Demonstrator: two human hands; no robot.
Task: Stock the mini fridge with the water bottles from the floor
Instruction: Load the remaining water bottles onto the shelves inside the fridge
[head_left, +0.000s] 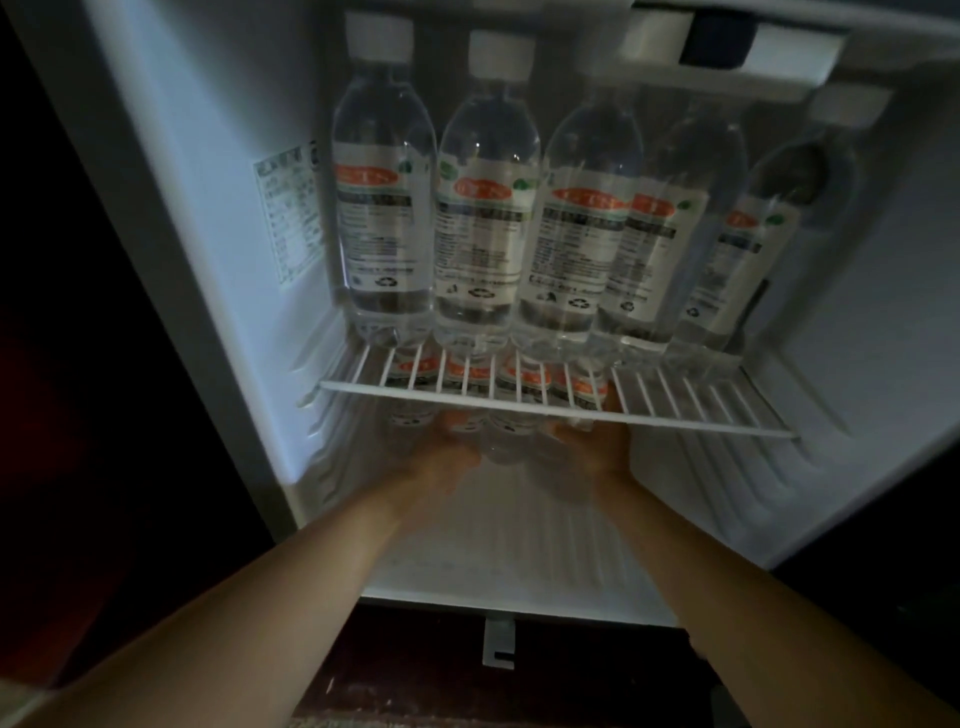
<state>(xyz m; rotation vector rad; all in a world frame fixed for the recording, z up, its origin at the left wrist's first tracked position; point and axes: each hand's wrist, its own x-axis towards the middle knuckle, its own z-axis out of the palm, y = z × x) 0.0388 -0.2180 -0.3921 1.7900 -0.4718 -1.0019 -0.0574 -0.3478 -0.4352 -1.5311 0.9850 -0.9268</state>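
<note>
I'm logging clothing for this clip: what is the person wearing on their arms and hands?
Nothing visible: both forearms are bare, with no sleeves, watch or bracelets. The left hand and right hand are gloveless; the fingers are too dim and blurred to show any rings.

Bare left hand (448, 453), bare right hand (597, 440), bare forearms (291, 587)

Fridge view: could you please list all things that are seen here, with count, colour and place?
fridge: one, white, open, fills the view
shelf: one, white wire, across mid fridge
upper bottles: five, clear with white labels, standing on shelf
lower bottles: about four, clear, under shelf, blurred
sticker: one, white, left inner wall
left hand: one, under shelf at lower bottles, fingers blurred
right hand: one, under shelf at lower bottles, fingers blurred
</note>
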